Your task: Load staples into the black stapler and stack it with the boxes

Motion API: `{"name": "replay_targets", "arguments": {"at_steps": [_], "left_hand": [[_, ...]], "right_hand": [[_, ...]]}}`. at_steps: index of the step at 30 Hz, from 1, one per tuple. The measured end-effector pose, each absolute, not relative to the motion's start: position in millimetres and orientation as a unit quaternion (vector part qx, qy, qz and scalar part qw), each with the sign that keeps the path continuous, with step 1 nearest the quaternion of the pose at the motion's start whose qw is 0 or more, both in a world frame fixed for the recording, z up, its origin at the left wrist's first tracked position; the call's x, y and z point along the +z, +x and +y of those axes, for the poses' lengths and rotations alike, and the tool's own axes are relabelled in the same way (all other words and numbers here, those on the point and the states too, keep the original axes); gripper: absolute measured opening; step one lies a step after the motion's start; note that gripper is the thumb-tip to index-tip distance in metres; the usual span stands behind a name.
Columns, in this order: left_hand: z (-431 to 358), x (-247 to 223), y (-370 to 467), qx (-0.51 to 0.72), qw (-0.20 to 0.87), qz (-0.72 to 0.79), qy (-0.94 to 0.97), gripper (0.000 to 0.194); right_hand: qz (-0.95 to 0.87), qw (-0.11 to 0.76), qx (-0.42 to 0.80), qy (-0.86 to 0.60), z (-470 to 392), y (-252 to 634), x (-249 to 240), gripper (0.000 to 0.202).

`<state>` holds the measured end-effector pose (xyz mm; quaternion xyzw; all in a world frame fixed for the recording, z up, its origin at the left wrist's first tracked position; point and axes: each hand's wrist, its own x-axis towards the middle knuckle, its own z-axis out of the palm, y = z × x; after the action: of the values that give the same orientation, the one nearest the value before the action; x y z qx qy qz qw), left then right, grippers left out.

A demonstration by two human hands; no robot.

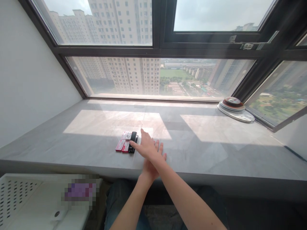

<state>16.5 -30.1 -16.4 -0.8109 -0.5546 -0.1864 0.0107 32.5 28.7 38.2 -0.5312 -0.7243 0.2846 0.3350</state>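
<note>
A black stapler (131,147) lies upright on the grey sill, beside several small red-and-white boxes (120,145) grouped on its left. My right hand (145,146) crosses over my left, with its fingers stretched forward and its thumb out to the left, overlapping the stapler's right edge in view. Whether the thumb touches the stapler I cannot tell. Under it, my left hand (151,166) is partly hidden; its spread fingers show to the right of my right wrist. Neither hand is seen holding anything.
Stacked plates (232,107) sit at the sill's far right corner by the window. A white perforated basket (43,195) stands below the sill at lower left, with a blurred purple item in it. The sill's front edge (203,175) runs across, above my legs.
</note>
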Motion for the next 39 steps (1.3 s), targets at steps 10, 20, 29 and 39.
{"name": "replay_targets", "arguments": {"at_steps": [10,20,29,39], "left_hand": [[-43.6,15.2,2.1,-0.24,-0.099,-0.476,-0.841,0.033],[-40.9,16.4,17.5,-0.219,-0.024,-0.525,-0.822,0.047],[-37.2,11.1,19.0,-0.216,-0.012,-0.554,-0.804,0.055],[-37.7,22.1,-10.3,-0.307,0.022,-0.61,-0.73,0.051]], "right_hand": [[-0.793,0.209,0.197,-0.537,74.2,86.7,67.0,0.051],[-0.72,0.363,0.149,-0.573,13.8,166.2,49.7,0.032],[-0.373,0.688,0.364,-0.505,27.0,195.6,41.7,0.045],[-0.329,0.656,0.503,-0.456,-13.6,245.2,5.9,0.047]]}}
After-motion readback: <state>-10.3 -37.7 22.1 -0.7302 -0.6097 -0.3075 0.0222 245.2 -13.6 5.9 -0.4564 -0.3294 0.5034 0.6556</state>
